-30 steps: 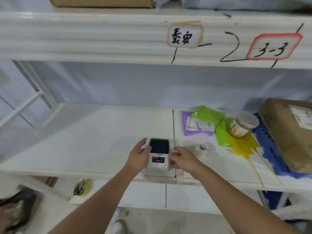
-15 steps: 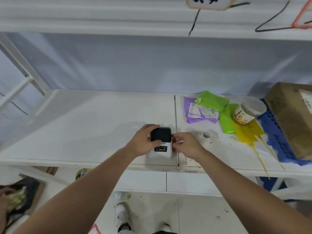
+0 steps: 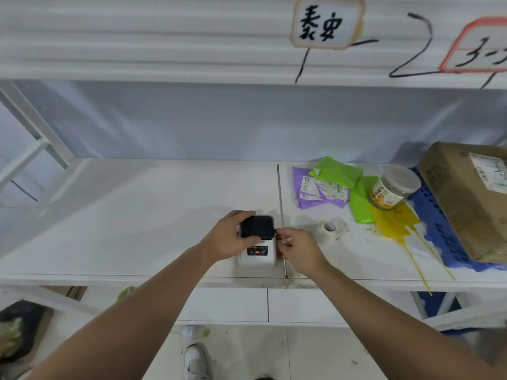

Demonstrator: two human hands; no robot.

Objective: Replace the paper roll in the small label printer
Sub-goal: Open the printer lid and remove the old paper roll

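A small white label printer (image 3: 257,258) with a black lid (image 3: 257,227) stands near the front edge of the white shelf (image 3: 137,215). A red light shows on its front panel. My left hand (image 3: 229,237) grips the printer's left side, with the thumb under the lid's front edge and fingers over its top left corner. My right hand (image 3: 297,249) is at the printer's right side, its fingertips pinching at the lid's right edge. A white paper roll (image 3: 328,227) lies on the shelf just right of my right hand.
To the right lie purple (image 3: 318,193) and green mailer bags (image 3: 338,172), a tipped plastic jar (image 3: 395,189), a yellow bag (image 3: 395,222), a blue crate (image 3: 439,229) and a cardboard box (image 3: 472,198). An upper shelf with labels hangs overhead. Floor and a shoe show below.
My left hand has shifted up from the printer's side onto the black lid. My right fingertips have risen to the lid's right edge. The camera view has shifted.
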